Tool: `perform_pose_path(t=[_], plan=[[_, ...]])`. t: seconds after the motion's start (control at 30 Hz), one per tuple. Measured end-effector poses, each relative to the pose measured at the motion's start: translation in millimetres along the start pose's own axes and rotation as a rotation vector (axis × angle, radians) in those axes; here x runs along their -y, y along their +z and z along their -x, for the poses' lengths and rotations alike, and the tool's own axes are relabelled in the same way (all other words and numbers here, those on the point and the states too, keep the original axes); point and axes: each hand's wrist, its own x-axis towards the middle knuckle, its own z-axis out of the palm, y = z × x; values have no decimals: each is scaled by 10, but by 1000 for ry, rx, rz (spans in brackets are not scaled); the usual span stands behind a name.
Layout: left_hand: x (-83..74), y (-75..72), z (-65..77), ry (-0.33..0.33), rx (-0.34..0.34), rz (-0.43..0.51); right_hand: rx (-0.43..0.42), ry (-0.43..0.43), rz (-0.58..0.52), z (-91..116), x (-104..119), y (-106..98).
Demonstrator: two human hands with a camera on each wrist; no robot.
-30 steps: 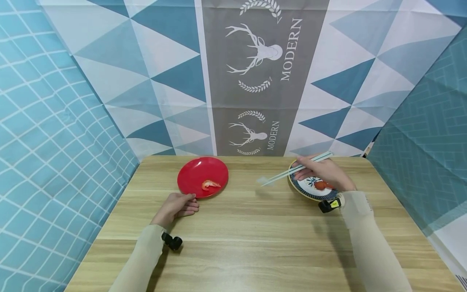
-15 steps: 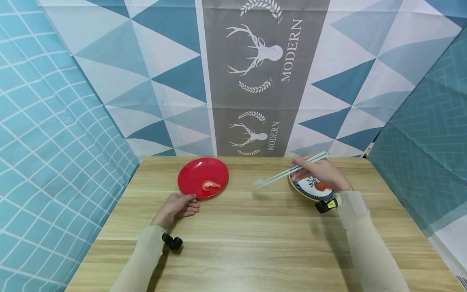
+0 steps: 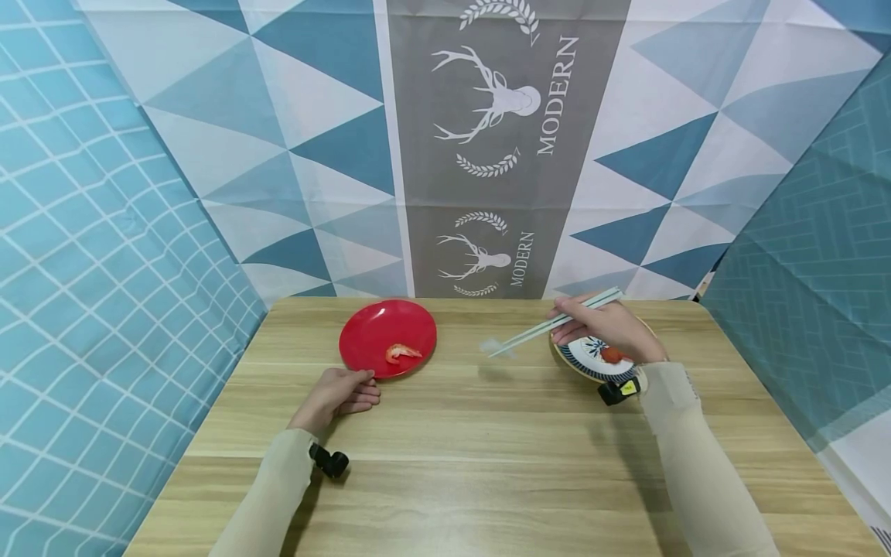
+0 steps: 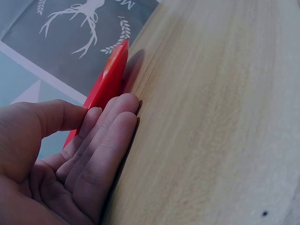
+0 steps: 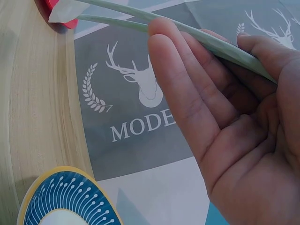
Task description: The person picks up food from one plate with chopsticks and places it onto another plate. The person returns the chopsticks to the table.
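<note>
My left hand [image 3: 337,394] pinches the near rim of a red plate [image 3: 369,329] between thumb and fingers; the left wrist view shows this plate [image 4: 104,89] tilted edge-on. On it lies a peeled shrimp [image 3: 401,353]. A pair of pale green chopsticks [image 3: 557,320] is gripped in my right hand [image 3: 612,331]. Between their tips, over the table between both plates, hangs a thin, whitish translucent piece [image 5: 67,11]. Below the right hand stands a blue-and-white patterned plate [image 3: 579,357] with a yellow rim, partly covered by that hand. An orange-red piece [image 3: 612,355] lies on it.
A wooden table [image 3: 473,456] carries both plates near its back edge. Behind it hangs a patterned cloth [image 3: 480,178] with deer heads. A blue tiled-pattern sheet [image 3: 104,271] closes the left side, a teal one [image 3: 800,309] the right.
My right hand has shifted slightly left with the chopsticks and the whitish piece, uncovering more of the patterned plate's right side. The left hand and red plate stay put.
</note>
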Motion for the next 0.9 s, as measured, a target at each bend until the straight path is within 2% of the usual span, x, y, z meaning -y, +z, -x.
perform_pose_path(t=[0.27,0.43,0.7,0.9], plan=[[-4,-3,2,9,2,1,33,-7,-62,-62,0,43],[-11,-2,1,3,-2,-5,42,-11,-56,-102,17,67],[-6,2,2,3,-4,-3,79,-67,-73,-154,32,102],[4,0,-3,6,-7,-1,72,-49,-83,-167,38,130]])
